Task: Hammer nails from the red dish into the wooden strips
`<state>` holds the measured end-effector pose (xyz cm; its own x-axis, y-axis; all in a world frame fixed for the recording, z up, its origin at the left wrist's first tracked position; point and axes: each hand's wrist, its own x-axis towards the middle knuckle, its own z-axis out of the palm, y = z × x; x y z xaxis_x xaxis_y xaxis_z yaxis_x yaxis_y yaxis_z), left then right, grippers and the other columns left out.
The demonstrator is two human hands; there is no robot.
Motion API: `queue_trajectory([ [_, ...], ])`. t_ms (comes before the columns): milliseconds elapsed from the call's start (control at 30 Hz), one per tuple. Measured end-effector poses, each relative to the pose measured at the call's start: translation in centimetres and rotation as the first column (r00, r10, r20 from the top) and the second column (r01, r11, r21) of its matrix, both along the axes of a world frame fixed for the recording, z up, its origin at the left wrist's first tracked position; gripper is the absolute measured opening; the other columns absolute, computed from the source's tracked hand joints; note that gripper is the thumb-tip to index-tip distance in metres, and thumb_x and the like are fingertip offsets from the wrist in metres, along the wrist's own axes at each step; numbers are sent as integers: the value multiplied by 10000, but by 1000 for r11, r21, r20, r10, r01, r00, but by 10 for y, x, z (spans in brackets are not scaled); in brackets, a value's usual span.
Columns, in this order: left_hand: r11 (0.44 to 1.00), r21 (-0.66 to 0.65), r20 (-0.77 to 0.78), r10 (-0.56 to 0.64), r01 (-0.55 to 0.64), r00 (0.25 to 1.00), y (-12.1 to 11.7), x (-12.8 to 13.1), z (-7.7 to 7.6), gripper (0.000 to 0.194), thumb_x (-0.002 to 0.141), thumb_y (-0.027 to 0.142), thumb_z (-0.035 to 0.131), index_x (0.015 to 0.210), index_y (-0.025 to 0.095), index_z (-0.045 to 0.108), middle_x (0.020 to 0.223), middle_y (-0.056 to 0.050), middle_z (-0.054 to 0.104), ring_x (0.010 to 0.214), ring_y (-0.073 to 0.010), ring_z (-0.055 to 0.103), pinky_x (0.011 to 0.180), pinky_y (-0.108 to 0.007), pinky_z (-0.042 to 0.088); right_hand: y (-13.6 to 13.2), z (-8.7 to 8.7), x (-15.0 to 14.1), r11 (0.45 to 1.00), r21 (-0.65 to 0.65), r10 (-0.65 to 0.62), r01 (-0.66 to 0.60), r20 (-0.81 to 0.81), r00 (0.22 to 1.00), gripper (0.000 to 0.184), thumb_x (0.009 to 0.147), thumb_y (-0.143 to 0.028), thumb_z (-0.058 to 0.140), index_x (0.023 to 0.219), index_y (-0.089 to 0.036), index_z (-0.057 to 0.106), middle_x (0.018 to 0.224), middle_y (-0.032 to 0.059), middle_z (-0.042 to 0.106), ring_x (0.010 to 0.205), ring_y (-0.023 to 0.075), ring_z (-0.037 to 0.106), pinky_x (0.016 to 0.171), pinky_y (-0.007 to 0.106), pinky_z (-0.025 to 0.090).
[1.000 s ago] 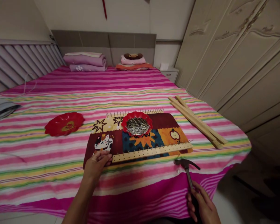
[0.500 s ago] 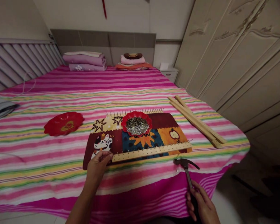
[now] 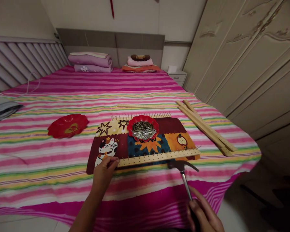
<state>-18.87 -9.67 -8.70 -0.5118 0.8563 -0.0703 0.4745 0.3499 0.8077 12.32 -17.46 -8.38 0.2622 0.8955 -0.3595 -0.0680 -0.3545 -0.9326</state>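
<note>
My left hand [image 3: 105,169] is closed in a pinch at the left end of a wooden strip [image 3: 157,157]; whatever is between its fingertips is hidden. A row of nails stands up along the strip, which lies on a colourful patterned mat [image 3: 122,146]. My right hand [image 3: 203,211] is wrapped around the dark handle of a claw hammer [image 3: 183,175]. The hammer's head is near the strip's front edge, to the right of the middle. Behind the strip, a red scalloped bowl [image 3: 129,130] full of loose nails [image 3: 143,130] sits on the mat.
A second red dish [image 3: 69,126] lies to the left on the striped bedspread [image 3: 33,154]. Several wooden strips [image 3: 205,127] are stacked at the right, and another strip [image 3: 140,106] lies farther back. Behind the mat is a strip with upright nails [image 3: 141,115]. Folded bedding [image 3: 90,61] rests by the headboard.
My right hand has carried the hammer leftward and slightly up, bringing its head closer to the strip. My left hand keeps its pinch at the strip's left end. The view has shifted slightly.
</note>
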Motion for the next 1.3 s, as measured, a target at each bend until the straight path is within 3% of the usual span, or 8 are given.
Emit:
queue_trajectory([
  [167,999,31,-57,-25,27,998,0,5,2,177,662,412,564,703,260,647,766,22,696,746,-173,616,695,-245,439,33,25,-34,905,177,371,-387,114,922,450,808,-459,558,1194,-231,600,558,-32,494,457,121,427,423,231,365],
  [333,995,81,-81,-47,54,996,-2,6,-6,176,686,399,548,718,252,641,783,17,684,744,-158,605,695,-237,427,62,43,-78,628,296,631,-719,347,694,399,909,-312,408,1295,-259,493,589,-38,513,501,132,482,519,246,430],
  [500,995,93,-113,-29,39,993,-4,6,-9,175,691,397,545,656,234,598,628,33,598,602,-124,536,604,-220,400,74,53,-106,448,331,657,-831,508,557,434,910,-191,376,1328,-287,438,964,36,658,866,193,613,771,317,471],
  [867,991,126,-132,-18,34,991,-5,6,-9,187,683,388,536,615,219,577,558,50,545,541,-101,491,547,-200,378,75,47,-112,345,211,557,-915,738,380,498,881,-136,357,1376,-197,357,993,113,669,855,247,637,737,405,516],
  [967,994,107,-169,-12,31,985,-5,6,-8,201,688,401,523,619,219,574,571,46,560,548,-104,503,545,-201,385,74,53,-106,363,303,607,-881,641,470,476,895,-143,376,1359,-247,385,1105,80,651,969,220,619,833,377,496],
  [1067,994,83,-180,-54,70,982,-4,3,-8,247,688,444,516,732,226,622,637,26,611,584,-127,553,569,-220,425,66,56,-84,454,382,618,-805,516,593,434,925,-183,375,1347,-276,411,1209,49,614,1056,182,586,901,315,463],
  [1167,981,106,-254,-134,165,958,2,-5,-8,416,612,508,576,899,214,638,771,-26,661,696,-188,608,636,-276,476,42,46,-50,600,311,520,-737,548,655,429,906,-246,449,1331,-300,455,1217,39,620,1057,196,595,886,285,476],
  [1300,937,52,-361,-306,346,881,18,-16,-12,411,487,482,663,823,247,657,870,-57,698,843,-272,623,768,-353,480,1,16,-16,810,216,331,-545,600,729,410,856,-259,529,1252,-364,545,1057,13,692,924,213,657,808,264,514],
])
